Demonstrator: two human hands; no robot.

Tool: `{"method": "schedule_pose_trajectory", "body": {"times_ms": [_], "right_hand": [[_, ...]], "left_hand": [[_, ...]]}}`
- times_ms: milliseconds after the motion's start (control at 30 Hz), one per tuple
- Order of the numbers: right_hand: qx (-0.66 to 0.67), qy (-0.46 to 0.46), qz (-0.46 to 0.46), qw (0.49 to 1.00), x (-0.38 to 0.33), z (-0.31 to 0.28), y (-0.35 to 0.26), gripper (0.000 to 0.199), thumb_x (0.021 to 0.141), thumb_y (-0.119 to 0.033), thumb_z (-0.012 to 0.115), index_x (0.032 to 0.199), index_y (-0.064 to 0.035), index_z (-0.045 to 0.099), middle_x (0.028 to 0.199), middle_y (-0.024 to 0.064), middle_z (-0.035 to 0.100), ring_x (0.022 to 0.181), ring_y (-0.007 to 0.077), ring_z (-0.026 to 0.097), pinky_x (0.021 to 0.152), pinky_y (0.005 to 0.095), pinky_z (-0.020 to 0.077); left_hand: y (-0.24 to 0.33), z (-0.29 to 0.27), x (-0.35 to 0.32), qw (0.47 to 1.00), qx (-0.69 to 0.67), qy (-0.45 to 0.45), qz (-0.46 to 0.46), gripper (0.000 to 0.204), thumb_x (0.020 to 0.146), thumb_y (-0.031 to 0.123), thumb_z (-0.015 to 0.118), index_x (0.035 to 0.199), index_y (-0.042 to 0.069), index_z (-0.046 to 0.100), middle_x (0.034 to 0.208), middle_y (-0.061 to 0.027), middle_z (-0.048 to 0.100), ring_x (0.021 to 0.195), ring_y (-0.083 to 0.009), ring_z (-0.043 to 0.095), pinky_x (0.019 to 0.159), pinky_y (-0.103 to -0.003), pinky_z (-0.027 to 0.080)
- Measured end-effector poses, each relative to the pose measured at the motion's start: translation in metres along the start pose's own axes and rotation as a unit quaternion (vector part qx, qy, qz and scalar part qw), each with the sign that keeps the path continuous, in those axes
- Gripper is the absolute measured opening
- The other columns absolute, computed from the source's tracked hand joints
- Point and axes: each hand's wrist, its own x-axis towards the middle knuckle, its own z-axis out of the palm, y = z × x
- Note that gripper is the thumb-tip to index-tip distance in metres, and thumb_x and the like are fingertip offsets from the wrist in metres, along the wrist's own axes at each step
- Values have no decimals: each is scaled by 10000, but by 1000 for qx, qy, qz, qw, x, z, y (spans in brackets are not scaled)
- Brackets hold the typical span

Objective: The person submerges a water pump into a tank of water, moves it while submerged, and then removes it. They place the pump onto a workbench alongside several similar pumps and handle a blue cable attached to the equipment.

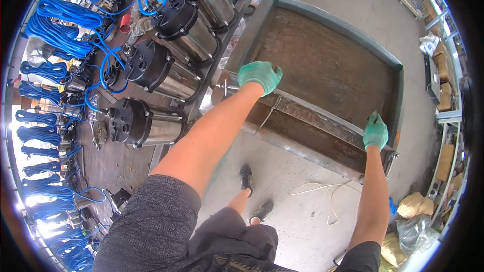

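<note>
1. The person stands at the near long edge of a big, shallow metal tray (322, 65) with a rusty brown floor and grey-green raised walls; it reaches from the middle of the view toward the upper right.
2. The left hand (259, 75), in a green glove, rests on the tray's near left corner, its fingers (272, 81) curled down over the rim and closed on that edge.
3. The right hand (375, 132), also in a green glove, is on the same near rim close to the right corner, well apart from the left hand; its fingers (374, 119) wrap the top of the wall and grip it.
4. Both bare forearms come up from the lower edge of the view, out of dark grey short sleeves.
5. A thin metal rod (267, 115) hangs against the tray's near wall, just below the left hand.
6. Left of the tray stands a table (118, 158) carrying a row of steel cylindrical pumps (146, 123) with black end caps, lying on their sides.
7. Coils of blue cable (60, 27) are bundled along the table's far left side.
8. Below the tray is a concrete floor (297, 221), where the person's black shoes (246, 177) show, with a loose white cord (322, 191) lying just to their right.
</note>
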Motion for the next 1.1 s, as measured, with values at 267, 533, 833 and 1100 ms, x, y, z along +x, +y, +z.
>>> {"method": "schedule_pose_trajectory", "body": {"times_ms": [267, 533, 833, 1100], "right_hand": [[10, 14, -4, 1000, 10, -3, -2, 465, 1036, -452, 403, 1062, -123, 731, 989, 208, 718, 925, 441, 676, 816, 528, 536], [20, 33, -17, 999, 2, -13, -6, 443, 1026, -427, 430, 931, -93, 707, 903, 204, 712, 864, 439, 673, 760, 540, 530], [33, 20, -48, 998, 3, -12, -1, 438, 1025, -413, 441, 968, -82, 722, 886, 204, 714, 833, 435, 676, 728, 528, 532], [15, -16, -36, 999, 7, -12, 5, 494, 1036, -449, 410, 1000, -73, 730, 956, 217, 720, 871, 438, 681, 755, 530, 534]], "left_hand": [[8, -3, 8, 1000, -7, -5, -12, 474, 960, 451, 457, 1005, 110, 783, 1045, -167, 741, 1008, -357, 708, 867, -462, 553], [10, -4, 3, 999, -28, -19, -20, 423, 960, 470, 481, 988, 155, 763, 1028, -165, 734, 982, -373, 697, 860, -480, 545], [14, -15, 0, 998, -34, -21, -46, 422, 961, 446, 486, 1019, 127, 755, 1009, -165, 739, 965, -378, 702, 858, -494, 544], [16, -21, 2, 997, -56, -25, -41, 440, 933, 453, 502, 991, 105, 764, 997, -144, 748, 968, -364, 708, 859, -486, 550]]}}
